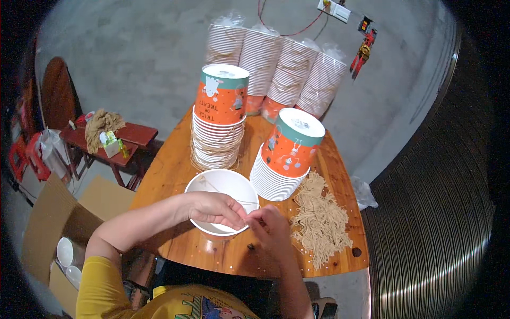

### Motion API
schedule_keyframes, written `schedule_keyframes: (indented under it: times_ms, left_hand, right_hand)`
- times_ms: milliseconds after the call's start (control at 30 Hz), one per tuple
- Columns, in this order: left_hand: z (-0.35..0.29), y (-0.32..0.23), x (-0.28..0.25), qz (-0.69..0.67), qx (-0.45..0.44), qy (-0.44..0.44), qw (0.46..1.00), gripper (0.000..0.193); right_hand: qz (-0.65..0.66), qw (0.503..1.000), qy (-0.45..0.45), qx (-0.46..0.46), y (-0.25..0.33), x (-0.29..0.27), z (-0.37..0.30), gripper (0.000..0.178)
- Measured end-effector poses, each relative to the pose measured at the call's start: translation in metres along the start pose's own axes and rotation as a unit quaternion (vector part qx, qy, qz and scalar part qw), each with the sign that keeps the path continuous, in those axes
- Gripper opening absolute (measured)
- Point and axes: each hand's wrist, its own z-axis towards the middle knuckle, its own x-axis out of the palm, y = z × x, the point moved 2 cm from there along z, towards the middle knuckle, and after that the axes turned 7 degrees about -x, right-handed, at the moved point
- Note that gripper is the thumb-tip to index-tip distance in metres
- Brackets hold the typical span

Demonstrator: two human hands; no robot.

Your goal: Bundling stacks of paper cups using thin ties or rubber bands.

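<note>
A white-lined paper bucket (226, 183) stands mouth up near the front of the wooden table, its outside mostly hidden. My left hand (220, 209) reaches over its mouth and pinches a thin beige cord (245, 202). At the bucket's right rim my right hand (268, 223) meets it, fingertips closed on the same cord; the exact grip is too small to make out. Part of the cord crosses the bucket's inside. To the right lies a loose pile of beige cords (323, 220). Behind the bucket, an upside-down stack of orange and green buckets (281, 165) leans slightly.
Another upside-down stack (218, 133) has cords hanging round its rims. Several plastic-wrapped bucket stacks (263, 61) line the table's (159, 186) back. An open cardboard box (48, 234) with white cups stands at left, by a red bench (141, 134). A ribbed shutter (430, 212) rises at right.
</note>
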Motion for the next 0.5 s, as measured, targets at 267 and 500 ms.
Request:
schedule_keyframes:
  times_ms: [267, 500]
  left_hand:
    - [0.006, 0.006, -0.004, -0.009, 0.003, 0.042, 0.999, 0.026]
    - [0.005, 0.008, 0.004, 0.098, 0.046, -0.042, 0.993, 0.019]
  right_hand:
    - [-0.033, 0.999, 0.002, -0.024, 0.007, -0.006, -0.001, 0.006]
    - [-0.031, 0.999, -0.013, -0.004, 0.008, -0.005, -0.006, 0.007]
